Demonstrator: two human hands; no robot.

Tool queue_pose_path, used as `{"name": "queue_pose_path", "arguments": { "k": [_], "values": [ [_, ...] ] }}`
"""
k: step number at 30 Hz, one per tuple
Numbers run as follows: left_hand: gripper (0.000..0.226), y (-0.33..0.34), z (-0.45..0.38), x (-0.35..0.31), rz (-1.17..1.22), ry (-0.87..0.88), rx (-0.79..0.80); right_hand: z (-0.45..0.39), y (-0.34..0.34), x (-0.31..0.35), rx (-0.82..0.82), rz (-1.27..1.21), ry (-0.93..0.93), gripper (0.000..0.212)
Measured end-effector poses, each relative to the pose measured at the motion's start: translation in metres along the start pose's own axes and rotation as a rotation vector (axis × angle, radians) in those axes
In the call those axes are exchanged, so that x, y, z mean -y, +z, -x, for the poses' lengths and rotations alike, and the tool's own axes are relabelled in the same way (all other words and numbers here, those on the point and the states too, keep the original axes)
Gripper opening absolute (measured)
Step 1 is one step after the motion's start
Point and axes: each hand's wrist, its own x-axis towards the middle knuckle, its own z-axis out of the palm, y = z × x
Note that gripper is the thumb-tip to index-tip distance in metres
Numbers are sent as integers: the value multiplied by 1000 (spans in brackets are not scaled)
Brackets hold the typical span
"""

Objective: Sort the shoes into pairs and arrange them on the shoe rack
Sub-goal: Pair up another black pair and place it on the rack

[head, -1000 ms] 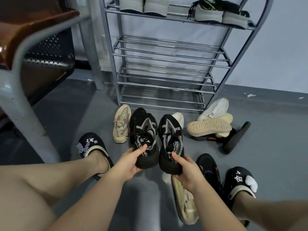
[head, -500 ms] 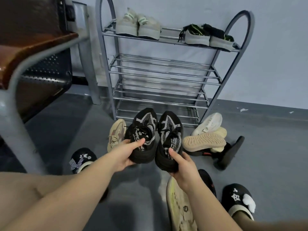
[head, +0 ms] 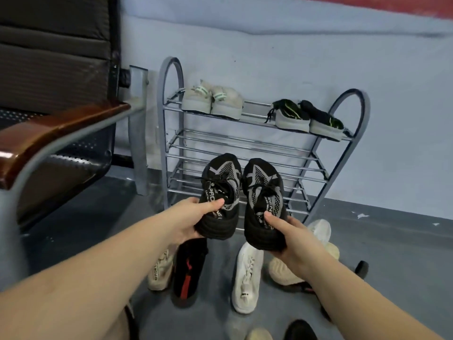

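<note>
My left hand [head: 193,217] grips the heel of one black-and-grey sneaker [head: 220,190], thumb inside its collar. My right hand [head: 291,238] grips the heel of the matching black-and-grey sneaker [head: 263,192] the same way. Both shoes are held side by side in the air, toes toward the metal shoe rack [head: 245,148], in front of its lower shelves. The top shelf carries a beige pair [head: 212,100] on the left and a black-and-green pair [head: 307,117] on the right. The middle shelves are bare.
On the floor below my hands lie a beige sneaker [head: 160,272], a black-and-red shoe [head: 187,271], a white sneaker [head: 246,276], an upturned cream sole [head: 282,272] and another white shoe [head: 320,229]. A metal bench with a wooden armrest [head: 56,133] stands at the left.
Both hands have lifted the black pair higher and carried it forward toward the rack. My view has tilted up, showing the whole rack and more floor shoes beneath my hands.
</note>
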Motion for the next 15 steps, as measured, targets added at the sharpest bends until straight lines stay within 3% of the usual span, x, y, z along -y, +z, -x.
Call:
{"name": "queue_pose_path", "arguments": {
  "k": [2,11,15],
  "values": [
    [33,2,-7,-8,6,1,17,-12,8,3,-10,-25,13,31],
    [27,-3,-45,-32,140,-41,22,-68,26,3,-12,-140,33,47],
    [27,-5,-68,-33,176,-84,-17,-94,26,6,-40,-114,-5,38]
  ]
}}
